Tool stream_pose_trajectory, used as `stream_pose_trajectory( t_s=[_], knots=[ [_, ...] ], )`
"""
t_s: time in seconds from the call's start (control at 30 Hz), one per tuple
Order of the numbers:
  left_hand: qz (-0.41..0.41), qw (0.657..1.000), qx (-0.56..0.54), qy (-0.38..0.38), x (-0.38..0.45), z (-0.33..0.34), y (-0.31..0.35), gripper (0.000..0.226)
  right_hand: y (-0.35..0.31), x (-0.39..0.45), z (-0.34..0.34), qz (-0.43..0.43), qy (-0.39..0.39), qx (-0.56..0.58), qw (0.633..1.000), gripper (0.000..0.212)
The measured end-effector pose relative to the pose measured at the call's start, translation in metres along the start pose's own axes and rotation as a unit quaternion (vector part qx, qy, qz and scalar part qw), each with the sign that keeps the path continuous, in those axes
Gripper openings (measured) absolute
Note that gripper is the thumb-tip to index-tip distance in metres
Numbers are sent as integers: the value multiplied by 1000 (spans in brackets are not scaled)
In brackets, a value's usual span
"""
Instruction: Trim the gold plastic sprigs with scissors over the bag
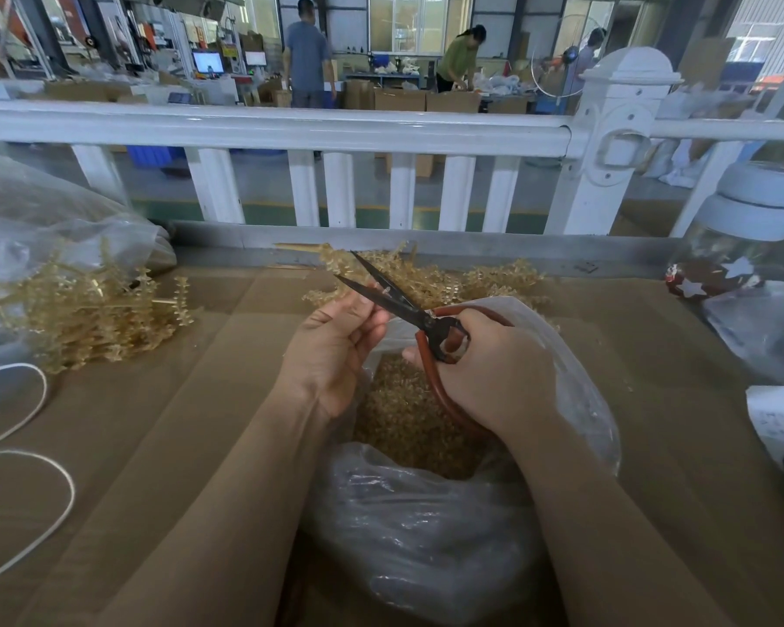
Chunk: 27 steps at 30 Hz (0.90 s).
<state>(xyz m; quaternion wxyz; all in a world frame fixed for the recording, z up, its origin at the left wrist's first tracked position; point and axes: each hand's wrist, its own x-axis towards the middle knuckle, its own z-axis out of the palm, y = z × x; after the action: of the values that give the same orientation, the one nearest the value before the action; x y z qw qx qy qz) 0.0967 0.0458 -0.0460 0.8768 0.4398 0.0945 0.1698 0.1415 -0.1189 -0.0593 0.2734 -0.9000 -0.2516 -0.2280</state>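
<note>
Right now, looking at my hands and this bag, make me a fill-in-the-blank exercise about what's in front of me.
1. The right hand holds scissors whose handles are ____ in colour.
2. The scissor blades stand ____, forming a V.
3. Under both hands, the clear plastic bag holds ____ trimmed bits.
4. The loose white cord lies on the ____ side of the table, beyond the left hand.

Missing words: red; open; gold; left

soft daylight comes in from the far windows (pixel 406 20), bright there and dimmer over the bench (pixel 164 400). shadows are faint. the white railing (pixel 268 129) bows with wide-angle distortion, and the background people look slightly soft.
</note>
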Motion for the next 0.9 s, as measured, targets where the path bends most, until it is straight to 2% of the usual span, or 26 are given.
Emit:
stream_pose_trajectory(
  t_s=[0.2, 0.4, 0.9],
  knots=[
    [2, 1000, 10, 1, 0, -1, -1, 12, -1, 0, 0, -6, 10, -6, 1000, 57],
    [-4, 1000, 6, 0, 0, -1, -1, 13, -2, 0, 1, -10, 16, -6, 1000, 65],
    [-24, 1000, -10, -1, -3, -1, 3, 16, -2, -1, 1, -21, 24, -4, 999, 63]
  ],
)
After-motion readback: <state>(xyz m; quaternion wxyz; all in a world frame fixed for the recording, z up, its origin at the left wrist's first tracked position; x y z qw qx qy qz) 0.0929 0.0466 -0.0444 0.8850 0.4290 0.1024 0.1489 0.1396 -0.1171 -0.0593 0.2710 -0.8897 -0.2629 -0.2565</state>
